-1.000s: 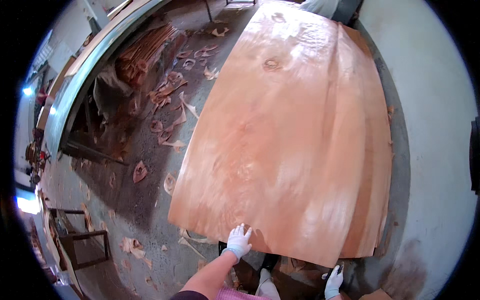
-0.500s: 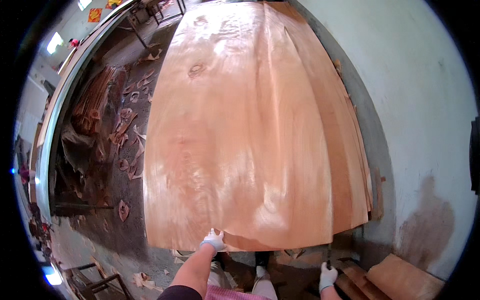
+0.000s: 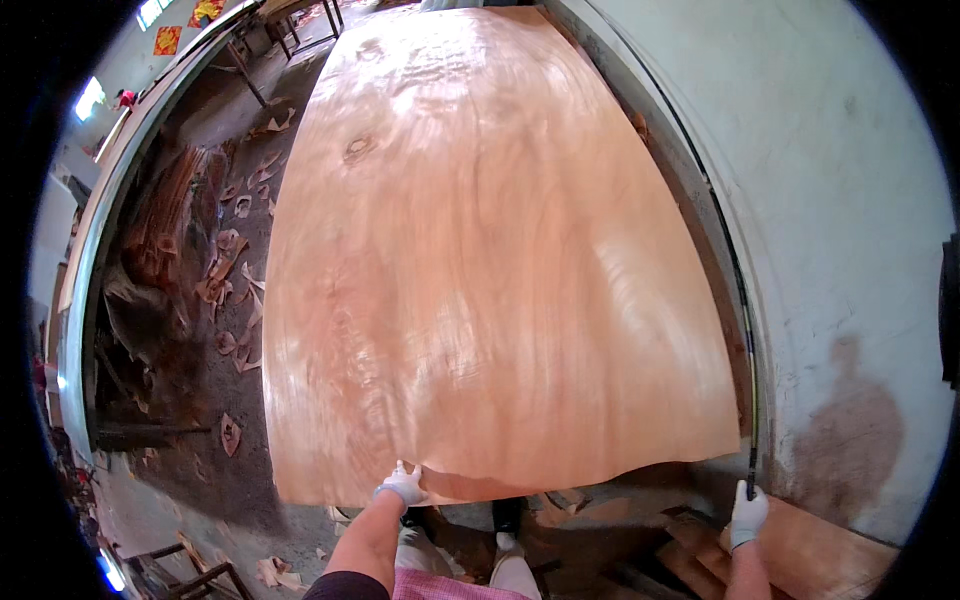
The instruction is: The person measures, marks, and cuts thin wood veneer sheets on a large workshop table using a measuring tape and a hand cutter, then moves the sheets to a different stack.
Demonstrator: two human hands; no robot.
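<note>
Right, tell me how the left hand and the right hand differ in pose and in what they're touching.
The left hand is on the near edge of the wood sheet; the right hand is closed around the end of a long dark pole. The left hand is in front of the body, while the right hand is off to the side, near the wall. Both are white-gloved.

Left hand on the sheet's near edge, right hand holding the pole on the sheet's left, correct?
Wrong side: in the head view, the right hand holds the pole on the right of the wood sheet. The left hand is on the near edge.
</note>
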